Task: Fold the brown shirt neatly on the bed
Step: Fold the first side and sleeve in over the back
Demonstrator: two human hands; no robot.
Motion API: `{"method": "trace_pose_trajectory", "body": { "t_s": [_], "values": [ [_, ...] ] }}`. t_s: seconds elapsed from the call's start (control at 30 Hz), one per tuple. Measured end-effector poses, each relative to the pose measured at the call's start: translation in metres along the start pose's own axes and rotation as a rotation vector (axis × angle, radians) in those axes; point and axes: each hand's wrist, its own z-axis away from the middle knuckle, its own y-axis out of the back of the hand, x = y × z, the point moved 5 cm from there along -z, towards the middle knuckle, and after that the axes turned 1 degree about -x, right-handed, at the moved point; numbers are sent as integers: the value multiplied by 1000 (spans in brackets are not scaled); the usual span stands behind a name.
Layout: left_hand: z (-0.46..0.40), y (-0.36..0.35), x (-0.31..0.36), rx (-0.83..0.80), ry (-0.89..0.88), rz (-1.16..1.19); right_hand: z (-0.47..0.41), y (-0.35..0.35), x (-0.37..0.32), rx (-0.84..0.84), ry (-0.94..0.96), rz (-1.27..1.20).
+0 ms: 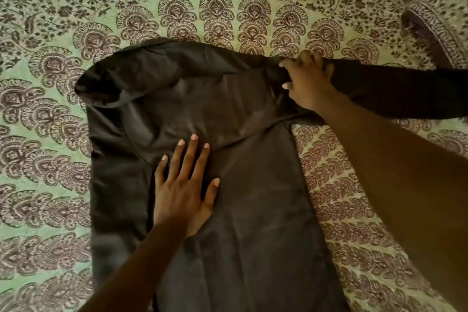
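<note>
The brown shirt (240, 185) lies spread over the middle of the bed (50, 33), its body running down toward the near edge and its top end toward the far edge. The left hand (184, 185) rests flat on the cloth with the fingers straight and fanned, its grip wide and holding nothing; it seems placed there to pin the body so the fabric does not slide while the other side is worked. The right hand (307, 81) has its grip closed round a bunch of cloth where the right sleeve (395, 94) joins the shoulder, fingers curled over the fold. That sleeve stretches out toward the right edge of the bed, so the hold looks meant for drawing it inward across the body. On the left side the cloth is already turned in, with a lifted, rumpled fold near the far left corner of the shirt. A rolled patterned bolster (435, 30) sits at the far right corner.
</note>
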Motion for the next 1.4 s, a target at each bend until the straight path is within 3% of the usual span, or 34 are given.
{"method": "trace_pose_trajectory", "body": {
  "t_s": [0.1, 0.2, 0.5, 0.57, 0.7, 0.77, 0.8, 0.87, 0.9, 1.0, 1.07, 1.13, 1.2, 1.3, 1.4],
  "values": [
    [-1, 0, -1, -7, -4, -2, -4, 1, 7, -43, -54, 0],
    [0, 0, -1, -6, -5, -10, -2, 2, 4, -37, 19, 42],
    [-3, 0, -4, 1, -22, 54, 84, 29, -49, 553, 363, 67],
    [-4, 4, -4, -21, -36, 90, 119, 27, -67, 619, 447, 96],
    [-12, 9, -9, -172, -25, 309, 186, 0, -106, 546, 432, 179],
    [-22, 18, -15, -196, 79, 731, 217, -17, -127, 469, 404, 143],
    [-25, 27, -20, -134, 166, 982, 232, -26, -139, 419, 401, 98],
    [-26, 55, -25, 45, 334, 1231, 257, -40, -160, 348, 411, 39],
    [-24, 66, -21, 40, 373, 1265, 269, -47, -169, 334, 422, 33],
    [-8, 76, -5, -192, 433, 1258, 300, -68, -193, 227, 479, 29],
    [5, 78, -8, -155, 353, 1085, 320, -74, -205, 161, 528, 30],
    [15, 75, -20, -39, 341, 868, 332, -65, -208, 209, 548, -66],
    [24, 72, -30, -1, 365, 751, 331, -50, -197, 309, 466, -219],
    [41, 55, -33, -97, 456, 809, 302, -38, -156, 358, 143, -296],
    [57, 31, -31, -242, 456, 986, 258, -54, -106, 120, -209, -329]
  ]
}}
